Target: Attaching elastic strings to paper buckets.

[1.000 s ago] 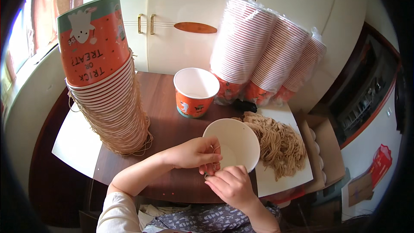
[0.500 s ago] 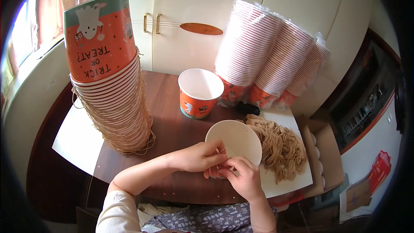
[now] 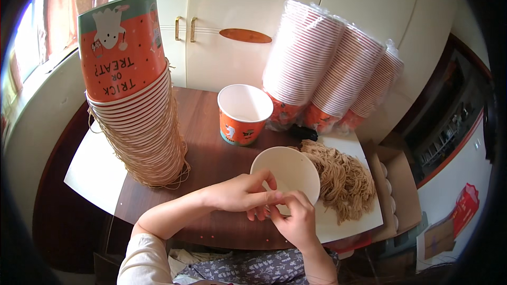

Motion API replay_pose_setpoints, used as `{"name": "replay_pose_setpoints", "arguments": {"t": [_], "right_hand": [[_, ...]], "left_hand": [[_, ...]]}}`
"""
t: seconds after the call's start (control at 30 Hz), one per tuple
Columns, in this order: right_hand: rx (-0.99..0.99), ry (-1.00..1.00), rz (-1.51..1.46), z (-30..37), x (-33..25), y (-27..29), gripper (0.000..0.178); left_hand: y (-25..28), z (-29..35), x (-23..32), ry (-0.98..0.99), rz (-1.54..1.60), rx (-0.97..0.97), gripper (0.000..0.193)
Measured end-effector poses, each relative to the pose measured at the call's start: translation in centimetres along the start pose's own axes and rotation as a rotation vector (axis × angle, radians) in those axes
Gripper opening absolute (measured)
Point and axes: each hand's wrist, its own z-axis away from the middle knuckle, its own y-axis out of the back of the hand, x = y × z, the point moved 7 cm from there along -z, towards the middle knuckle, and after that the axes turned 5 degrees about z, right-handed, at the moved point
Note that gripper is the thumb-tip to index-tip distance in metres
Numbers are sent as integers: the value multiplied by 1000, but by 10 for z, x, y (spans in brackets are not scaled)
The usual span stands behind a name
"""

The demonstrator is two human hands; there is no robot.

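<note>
A white-lined paper bucket [image 3: 293, 166] leans with its mouth toward me at the table's near side. My left hand [image 3: 245, 195] is over its near left rim, fingers curled, thumb and forefinger closed together. Against that thumb, my right hand [image 3: 296, 216] pinches at the near rim. Anything thin between the fingertips is too small to make out, and the hands cover the bucket's lower part. Just right of it lies a heap of tan cords [image 3: 343, 179]. Behind stands another orange paper bucket [image 3: 245, 113], upright, with a green base.
A tall stack of nested orange buckets [image 3: 132, 121], cords hanging around it, rises at the left. Plastic-wrapped bucket stacks [image 3: 306, 53] stand at the back right, with a small black object [image 3: 304, 133] before them. An open cardboard box [image 3: 401, 190] sits beyond the table's right edge.
My right hand has shifted slightly left and up, its fingers closer against the left thumb. The left hand and the bucket have barely moved.
</note>
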Motion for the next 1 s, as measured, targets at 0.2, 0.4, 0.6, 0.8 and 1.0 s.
{"name": "replay_pose_setpoints", "arguments": {"t": [0.2,0.4,0.6,0.8,1.0], "right_hand": [[-41,-32,-63,0,8,1,16],[-55,-23,-92,-3,7,0,15],[-103,-82,-109,-1,11,0,15],[-70,-111,-141,-2,11,-1,15],[-102,-103,-141,-2,14,-1,17]], "left_hand": [[14,21,29,-246,-718,198,26],[-11,22,19,-255,-1158,246,24],[-19,17,6,-277,-1333,335,25],[-22,14,-2,-264,-1375,353,19],[-20,11,1,-315,-1286,403,15]]}}
